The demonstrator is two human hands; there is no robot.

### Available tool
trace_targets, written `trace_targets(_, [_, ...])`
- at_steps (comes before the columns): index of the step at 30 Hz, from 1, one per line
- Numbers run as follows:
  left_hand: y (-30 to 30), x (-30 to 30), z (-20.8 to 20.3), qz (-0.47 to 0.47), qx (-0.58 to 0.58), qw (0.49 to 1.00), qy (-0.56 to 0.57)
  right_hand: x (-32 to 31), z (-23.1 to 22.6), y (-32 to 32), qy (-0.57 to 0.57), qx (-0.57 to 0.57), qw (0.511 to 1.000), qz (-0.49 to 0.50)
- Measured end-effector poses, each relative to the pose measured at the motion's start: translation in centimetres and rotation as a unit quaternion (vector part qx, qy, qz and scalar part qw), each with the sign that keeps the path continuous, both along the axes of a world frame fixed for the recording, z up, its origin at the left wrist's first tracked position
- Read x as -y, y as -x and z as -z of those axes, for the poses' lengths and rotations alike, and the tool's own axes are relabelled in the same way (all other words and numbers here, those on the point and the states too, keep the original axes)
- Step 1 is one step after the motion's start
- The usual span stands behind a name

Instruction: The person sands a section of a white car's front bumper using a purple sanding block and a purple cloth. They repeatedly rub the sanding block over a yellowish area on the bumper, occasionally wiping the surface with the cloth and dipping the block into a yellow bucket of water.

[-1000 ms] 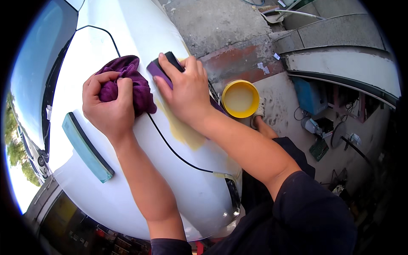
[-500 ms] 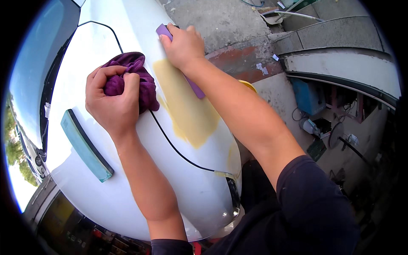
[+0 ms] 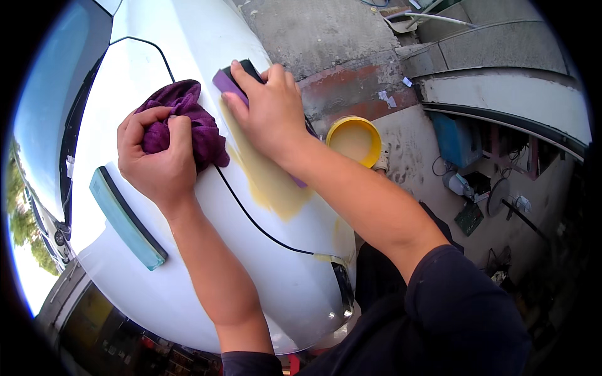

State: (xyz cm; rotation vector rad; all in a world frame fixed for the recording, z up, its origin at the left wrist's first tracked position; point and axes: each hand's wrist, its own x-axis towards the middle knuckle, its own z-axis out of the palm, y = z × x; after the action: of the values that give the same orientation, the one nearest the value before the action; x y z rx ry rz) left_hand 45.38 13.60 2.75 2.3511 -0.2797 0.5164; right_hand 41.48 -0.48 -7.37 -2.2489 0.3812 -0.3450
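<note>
My left hand (image 3: 157, 156) is closed round a bunched purple cloth (image 3: 199, 133), held over the seam between the bonnet and the fender of a white car (image 3: 282, 301). My right hand (image 3: 269, 113) grips a long sanding block (image 3: 229, 88), purple below and black on top. It lies along the fender, across a yellowish patch of filler (image 3: 269, 188); my hand and forearm cover its middle. A second sanding block (image 3: 125, 219), teal with a dark edge, rests on the bonnet to the left of my left forearm.
A yellow bucket (image 3: 376, 141) of cloudy liquid stands on the ground beyond my right forearm. Farther right are a blue box (image 3: 450, 141) and assorted tools. The windscreen (image 3: 56, 106) borders the bonnet at far left.
My right hand has drawn the purple sanding block nearer along the fender and slightly left. The yellow bucket shows more fully. My left hand with the cloth has shifted slightly left.
</note>
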Motion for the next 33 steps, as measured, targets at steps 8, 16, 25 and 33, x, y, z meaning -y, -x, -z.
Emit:
trace_targets(8, [-0.4, 0.9, 0.0, 0.02, -0.016, 1.0, 0.013, 0.9, 0.2, -4.2, 0.026, -0.011, 0.999, 0.03])
trace_targets(16, [0.1, 0.8, -0.3, 0.012, -0.02, 1.0, 0.003, -0.8, -1.3, 6.9, -0.017, 0.041, 0.999, -0.031])
trace_targets(25, [0.1, 0.3, 0.0, 0.002, -0.01, 1.0, -0.02, 0.2, -0.9, 7.2, -0.023, -0.025, 0.998, -0.059])
trace_targets(33, [-0.3, 1.3, 0.1, 0.016, -0.009, 1.0, -0.01, 3.5, 2.3, -3.7, -0.04, -0.068, 0.997, -0.004])
